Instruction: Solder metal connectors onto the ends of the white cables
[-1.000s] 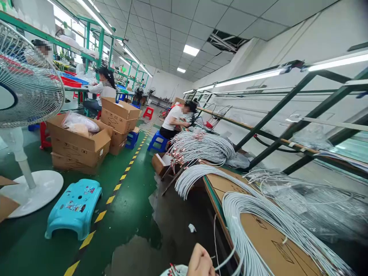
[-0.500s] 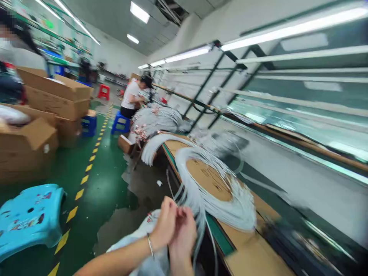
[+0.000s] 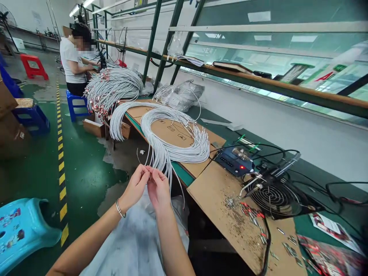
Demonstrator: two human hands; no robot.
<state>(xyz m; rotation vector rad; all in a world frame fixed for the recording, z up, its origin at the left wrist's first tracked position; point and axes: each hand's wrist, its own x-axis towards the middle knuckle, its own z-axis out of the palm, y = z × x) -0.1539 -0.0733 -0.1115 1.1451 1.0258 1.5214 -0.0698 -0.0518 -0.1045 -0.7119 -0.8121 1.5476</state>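
Observation:
My left hand (image 3: 134,188), with a bracelet at its wrist, and my right hand (image 3: 158,187) meet fingertip to fingertip over my lap. Both pinch what looks like the thin end of a white cable, mostly covered by the fingers. Just beyond them, a large bundle of white cables (image 3: 185,153) lies looped on the bench, and its loose lengths hang over the bench edge near my right hand. Cardboard (image 3: 172,132) with dark line drawings shows inside the loop.
To the right stand a blue soldering station (image 3: 234,161) with a red light and a round-grilled fan (image 3: 271,197). Small metal parts (image 3: 254,216) lie scattered on cardboard. A co-worker (image 3: 76,57) sits farther along by another cable pile (image 3: 115,86). At left is a light-blue stool (image 3: 25,226).
My view has swung right and down, bringing the soldering station and fan clearly into sight. My hands stay together at the fingertips, now in front of the hanging cables.

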